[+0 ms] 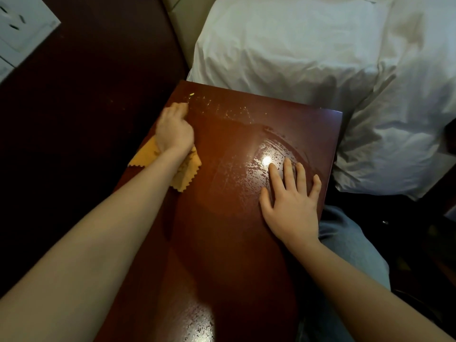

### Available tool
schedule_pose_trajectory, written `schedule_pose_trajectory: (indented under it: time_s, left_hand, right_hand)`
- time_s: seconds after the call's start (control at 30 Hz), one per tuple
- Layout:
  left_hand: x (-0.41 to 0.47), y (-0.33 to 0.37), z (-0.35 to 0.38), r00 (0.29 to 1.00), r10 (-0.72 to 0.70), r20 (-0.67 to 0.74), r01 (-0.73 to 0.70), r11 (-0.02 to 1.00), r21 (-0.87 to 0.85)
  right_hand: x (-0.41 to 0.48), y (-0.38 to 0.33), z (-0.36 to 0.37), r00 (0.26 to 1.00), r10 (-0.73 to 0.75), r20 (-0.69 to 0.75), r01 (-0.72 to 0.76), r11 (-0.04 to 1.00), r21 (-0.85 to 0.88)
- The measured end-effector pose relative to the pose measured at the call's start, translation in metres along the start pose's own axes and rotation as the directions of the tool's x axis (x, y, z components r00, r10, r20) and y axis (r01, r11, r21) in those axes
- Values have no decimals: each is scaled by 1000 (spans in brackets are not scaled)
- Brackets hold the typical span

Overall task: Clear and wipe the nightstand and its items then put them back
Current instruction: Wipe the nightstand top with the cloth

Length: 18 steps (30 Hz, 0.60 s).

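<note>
The nightstand (pixel 229 218) has a glossy reddish-brown top that fills the middle of the view, bare of items, with wet streaks and droplets around a bright light reflection. My left hand (pixel 174 129) is at the top's far left corner, fingers closed on an orange cloth (pixel 183 170) with zigzag edges; the cloth is pressed flat to the wood and trails back under my wrist. My right hand (pixel 292 203) lies flat on the right side of the top, fingers spread, holding nothing.
A bed with white pillow and sheets (pixel 308 50) borders the nightstand's far and right sides. A dark wooden panel (pixel 86 107) stands on the left, with a white wall socket plate (pixel 19 28) at the upper left. My knee in blue jeans (pixel 345 238) is at the right.
</note>
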<state>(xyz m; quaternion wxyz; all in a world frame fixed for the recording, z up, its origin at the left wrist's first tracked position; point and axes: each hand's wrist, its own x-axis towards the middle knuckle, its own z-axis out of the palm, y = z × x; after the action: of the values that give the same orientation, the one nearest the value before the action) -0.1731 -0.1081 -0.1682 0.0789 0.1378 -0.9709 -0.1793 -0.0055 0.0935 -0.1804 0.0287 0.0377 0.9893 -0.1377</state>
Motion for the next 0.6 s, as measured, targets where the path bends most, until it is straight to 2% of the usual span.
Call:
schedule_pose_trajectory:
  time_s: [0.07,0.13,0.17,0.2,0.23,0.27,0.33,0.4,0.43,0.5,0.53,0.57,0.6]
  left_hand:
    - [-26,15,5,964,252,87,-247,967,-61]
    - [-52,19,6,820,534,207,-524,845,-104]
    - [-54,15,3,753,605,261,-596,794,-121]
    - [-47,11,-1,736,613,287,-604,786,-131]
    - [-36,7,-3,775,566,281,-558,822,-115]
    - [-24,1,-4,847,473,242,-466,880,-90]
    - [0,-9,-6,976,195,102,-190,980,-54]
    - [12,-8,-5,1000,-26,4,26,1000,-4]
    - [12,-3,-2,997,-70,-16,70,997,13]
    - [1,11,3,999,-43,-13,43,999,-22]
    - [-10,18,7,1000,25,1,-25,998,-58]
    - [-26,27,11,990,141,30,-138,987,-88]
    - [-45,34,15,951,299,80,-289,950,-122]
  right_hand:
    - [0,0,0,1000,3,0,-3,1000,-1]
    - [0,-1,0,1000,5,-2,-5,1000,-4]
    - [1,-1,0,1000,5,-3,-5,1000,-3]
    - [1,-1,0,1000,6,-1,-6,1000,-3]
    - [0,-1,0,1000,5,3,-5,1000,-4]
    - [1,-1,-1,1000,3,2,-3,1000,-1]
    - [0,0,0,1000,1,-8,-1,1000,2]
    - [1,0,1,1000,10,-19,-10,1000,0]
    - [1,-1,2,1000,12,-28,-12,1000,1]
    - [1,-1,2,999,8,-33,-8,1000,-2]
    - [1,-1,2,999,7,-32,-7,1000,-3]
    - [1,0,2,999,8,-33,-8,1000,-3]
    - [1,0,3,999,8,-35,-9,1000,-3]
